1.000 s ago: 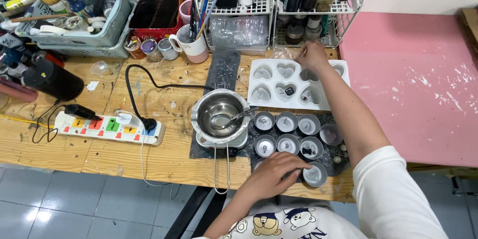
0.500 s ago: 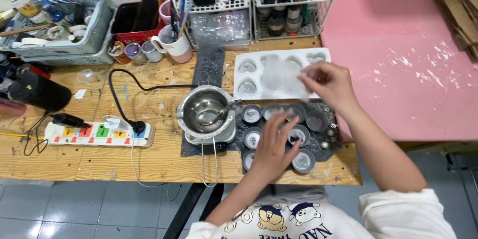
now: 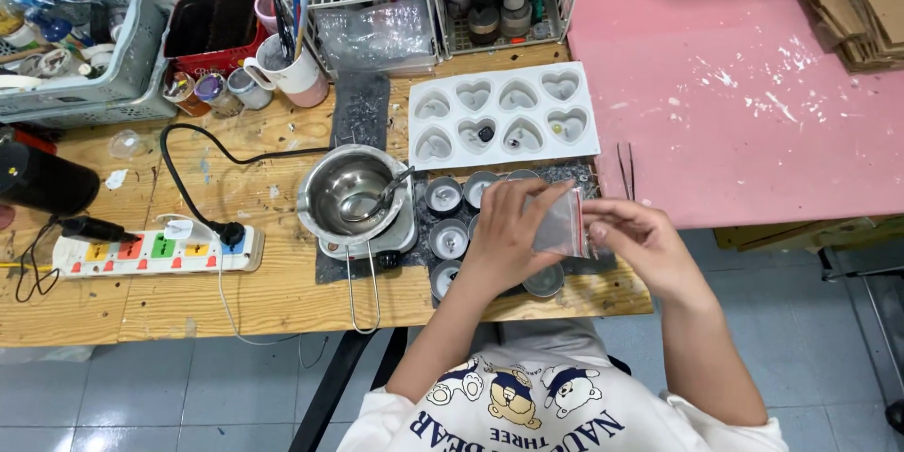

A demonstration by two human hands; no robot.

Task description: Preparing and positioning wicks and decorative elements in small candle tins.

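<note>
Since the earlier frame both hands dropped back toward the counter (image 3: pixel 141 297) edge, over the small metal cups (image 3: pixel 450 238). I see the left hand (image 3: pixel 508 231) and right hand (image 3: pixel 640 245) with fingers pinching a small clear plastic bag (image 3: pixel 562 226) between them. White heart mould (image 3: pixel 504 115) sits beyond, steel bowl (image 3: pixel 347 192) left.

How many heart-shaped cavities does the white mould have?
8, in two rows of four across the white mould: back row; front row. None looks hidden.
</note>
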